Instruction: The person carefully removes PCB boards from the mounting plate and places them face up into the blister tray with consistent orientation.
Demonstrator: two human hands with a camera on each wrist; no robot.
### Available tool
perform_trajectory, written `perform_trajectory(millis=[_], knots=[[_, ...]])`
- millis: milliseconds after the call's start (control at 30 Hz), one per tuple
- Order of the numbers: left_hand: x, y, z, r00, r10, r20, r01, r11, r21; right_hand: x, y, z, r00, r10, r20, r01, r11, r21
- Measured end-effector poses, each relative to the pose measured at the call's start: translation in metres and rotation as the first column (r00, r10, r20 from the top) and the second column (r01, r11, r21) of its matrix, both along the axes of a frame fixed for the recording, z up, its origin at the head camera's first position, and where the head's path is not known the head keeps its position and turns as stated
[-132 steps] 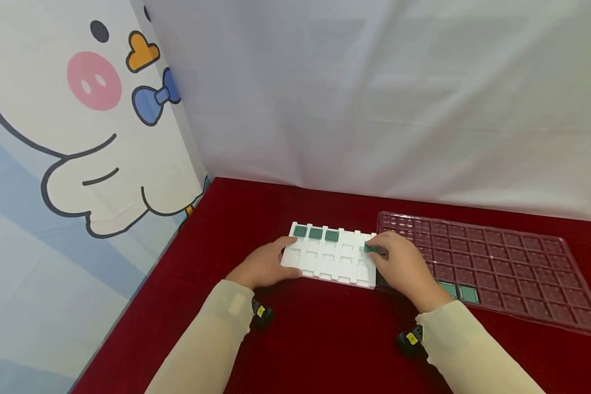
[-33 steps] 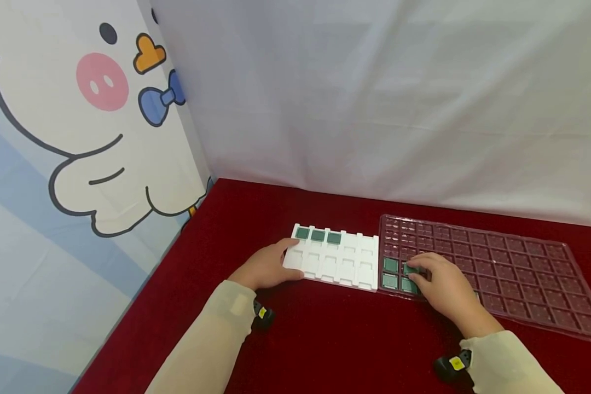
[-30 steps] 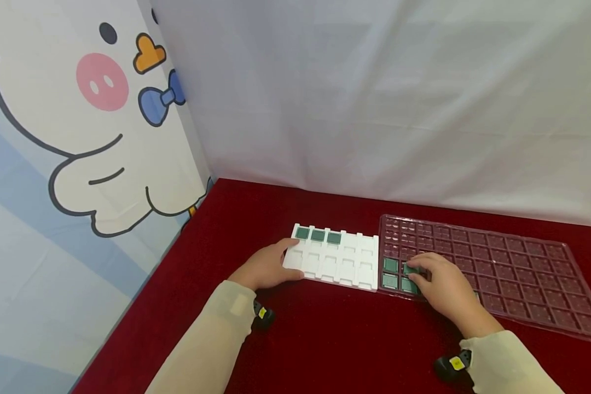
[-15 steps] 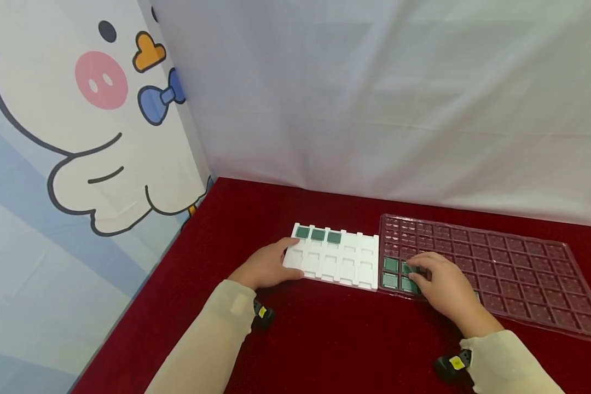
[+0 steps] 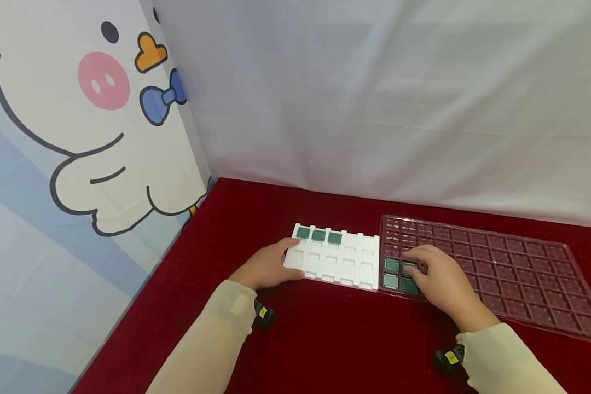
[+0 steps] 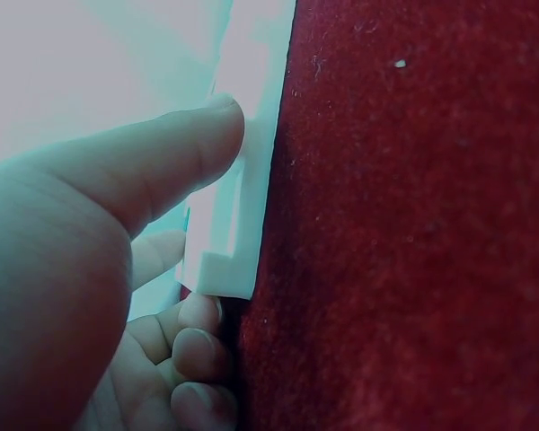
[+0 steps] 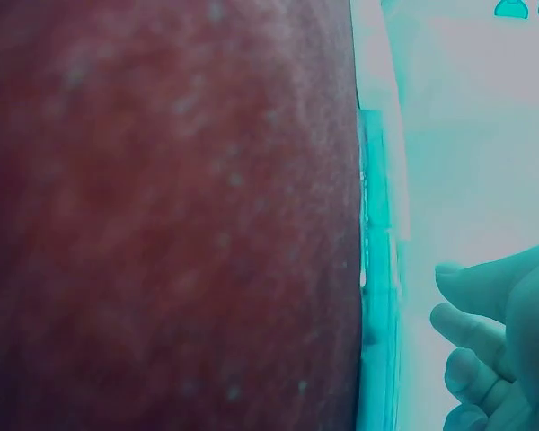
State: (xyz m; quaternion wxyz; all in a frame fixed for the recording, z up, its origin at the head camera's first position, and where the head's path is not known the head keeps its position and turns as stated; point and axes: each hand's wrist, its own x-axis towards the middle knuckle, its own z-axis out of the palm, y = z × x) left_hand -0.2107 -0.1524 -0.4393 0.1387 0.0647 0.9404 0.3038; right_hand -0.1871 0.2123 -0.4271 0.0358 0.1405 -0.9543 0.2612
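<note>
My left hand [image 5: 266, 264] holds the left end of a white compartment tray [image 5: 345, 268], its thumb on the near edge and its index finger farther up. Three green square chips [image 5: 318, 235] sit in that tray's back row, toward the left. My right hand [image 5: 443, 279] hovers over the left part of a clear-purple blister tray [image 5: 522, 273], thumb and index finger apart. Beneath and beside its fingers lie several green chips [image 5: 391, 281] in pockets; one is partly covered by the fingertips. In the right wrist view, nothing shows between thumb and fingers.
The two trays lie side by side on a red cloth [image 5: 335, 339]. A pale curtain [image 5: 399, 109] hangs behind, and a cartoon-printed sheet [image 5: 103, 164] stands along the left. Another green chip is mostly hidden behind the right wrist.
Earlier, my right hand held a chip over the white tray; it then moved right to the purple tray. Since half a second ago its fingertips have lifted and spread. My left hand stayed put.
</note>
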Motion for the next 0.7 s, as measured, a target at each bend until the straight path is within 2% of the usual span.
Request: perform_trajectory(millis=[300,700], knots=[[-0.001,0.000,-0.002,1.000,0.001,0.000,-0.001,1.000,-0.004,-0.006,-0.009,0.001,1.000,0.014,-0.013,-0.014,1.000,-0.004],[-0.001,-0.001,-0.002,1.000,-0.004,-0.003,0.004,1.000,0.001,-0.014,-0.023,0.001,0.999,0.013,0.032,-0.013,1.000,0.000]])
